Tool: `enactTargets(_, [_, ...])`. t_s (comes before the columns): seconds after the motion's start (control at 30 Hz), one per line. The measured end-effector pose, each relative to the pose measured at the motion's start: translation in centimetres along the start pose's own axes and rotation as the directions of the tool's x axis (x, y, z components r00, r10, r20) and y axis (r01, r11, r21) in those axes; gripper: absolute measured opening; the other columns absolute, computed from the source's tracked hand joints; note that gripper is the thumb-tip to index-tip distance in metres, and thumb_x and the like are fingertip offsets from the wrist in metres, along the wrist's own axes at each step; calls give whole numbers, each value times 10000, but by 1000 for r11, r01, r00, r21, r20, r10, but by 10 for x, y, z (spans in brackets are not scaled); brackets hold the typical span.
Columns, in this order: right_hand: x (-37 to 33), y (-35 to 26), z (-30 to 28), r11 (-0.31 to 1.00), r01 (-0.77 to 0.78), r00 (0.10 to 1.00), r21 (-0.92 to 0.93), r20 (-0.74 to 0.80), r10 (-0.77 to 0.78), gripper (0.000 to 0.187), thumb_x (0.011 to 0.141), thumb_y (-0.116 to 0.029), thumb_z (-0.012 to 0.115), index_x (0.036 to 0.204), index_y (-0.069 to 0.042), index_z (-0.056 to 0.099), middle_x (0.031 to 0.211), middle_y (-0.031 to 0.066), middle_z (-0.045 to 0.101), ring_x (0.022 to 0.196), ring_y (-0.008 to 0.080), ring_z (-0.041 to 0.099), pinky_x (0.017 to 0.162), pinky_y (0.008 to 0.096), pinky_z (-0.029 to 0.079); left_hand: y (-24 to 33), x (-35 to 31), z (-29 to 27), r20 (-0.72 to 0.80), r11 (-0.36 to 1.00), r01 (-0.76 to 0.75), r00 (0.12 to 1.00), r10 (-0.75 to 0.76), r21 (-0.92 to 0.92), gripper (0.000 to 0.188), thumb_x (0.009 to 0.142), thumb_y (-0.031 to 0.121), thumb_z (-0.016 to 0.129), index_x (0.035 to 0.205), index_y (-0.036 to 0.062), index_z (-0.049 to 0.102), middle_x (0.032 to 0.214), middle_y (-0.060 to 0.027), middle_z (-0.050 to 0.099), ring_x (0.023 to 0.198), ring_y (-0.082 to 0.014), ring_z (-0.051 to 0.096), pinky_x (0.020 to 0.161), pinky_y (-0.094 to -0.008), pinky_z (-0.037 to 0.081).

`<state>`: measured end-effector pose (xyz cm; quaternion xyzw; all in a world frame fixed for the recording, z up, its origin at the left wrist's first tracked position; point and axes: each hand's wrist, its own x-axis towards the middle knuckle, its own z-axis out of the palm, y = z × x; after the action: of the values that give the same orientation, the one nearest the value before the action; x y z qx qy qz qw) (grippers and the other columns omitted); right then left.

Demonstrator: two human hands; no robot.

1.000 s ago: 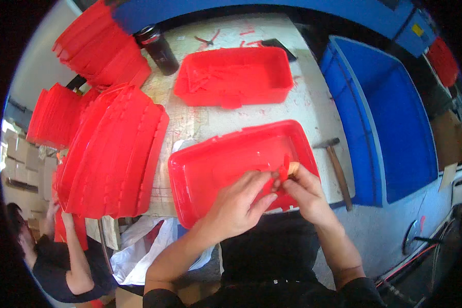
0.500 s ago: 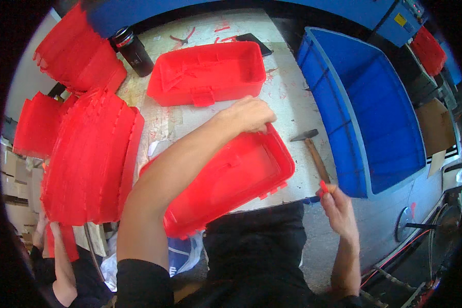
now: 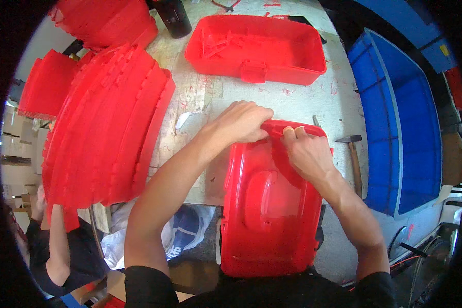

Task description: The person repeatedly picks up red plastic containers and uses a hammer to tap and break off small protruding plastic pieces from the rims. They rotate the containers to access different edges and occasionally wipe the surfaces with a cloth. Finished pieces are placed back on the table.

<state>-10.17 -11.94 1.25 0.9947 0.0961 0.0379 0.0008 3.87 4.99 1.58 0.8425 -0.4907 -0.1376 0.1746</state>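
Observation:
A red plastic toolbox lid (image 3: 277, 246) with a raised oblong part in its middle stands lengthwise in front of me, its near end close to my body. My left hand (image 3: 244, 123) is closed on the left corner of its far end. At the same far end, toward the right, my right hand (image 3: 309, 154) has its fingers curled down against the rim. Whatever those right fingers pinch is hidden by the hand and blends with the red rim.
Beyond the lid lies a red open box (image 3: 254, 74) with loose red strips. A hammer (image 3: 355, 167) rests beside a blue bin (image 3: 410, 128) on the right. Stacked red shells (image 3: 105, 133) and a black bottle (image 3: 173, 19) stand left; another person's arm (image 3: 59, 246) shows below.
The lid has turned from slanting across the table to lengthwise toward me. My right hand, which held a small red piece near the hammer, has come over to the lid's far rim.

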Motion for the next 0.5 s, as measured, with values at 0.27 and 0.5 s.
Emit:
enactTargets(0.27, [2, 3, 4, 1000, 9, 996, 6, -91, -8, 247, 854, -97, 608, 1089, -23, 585, 852, 112, 646, 663, 232, 705, 503, 358, 530, 3, 19, -8, 178, 998, 66, 982, -65, 3, 367, 737, 347, 804, 838, 0, 743, 835, -258, 696, 850, -419, 696, 761, -466, 562])
enactTargets(0.5, [3, 4, 6, 994, -20, 996, 108, -82, 28, 143, 842, -87, 616, 967, -33, 572, 798, 119, 643, 636, 255, 698, 486, 370, 532, -1, 16, -1, 138, 1000, 19, 990, -22, 20, 341, 765, 340, 778, 802, 3, 737, 803, -245, 692, 833, -417, 696, 736, -475, 560])
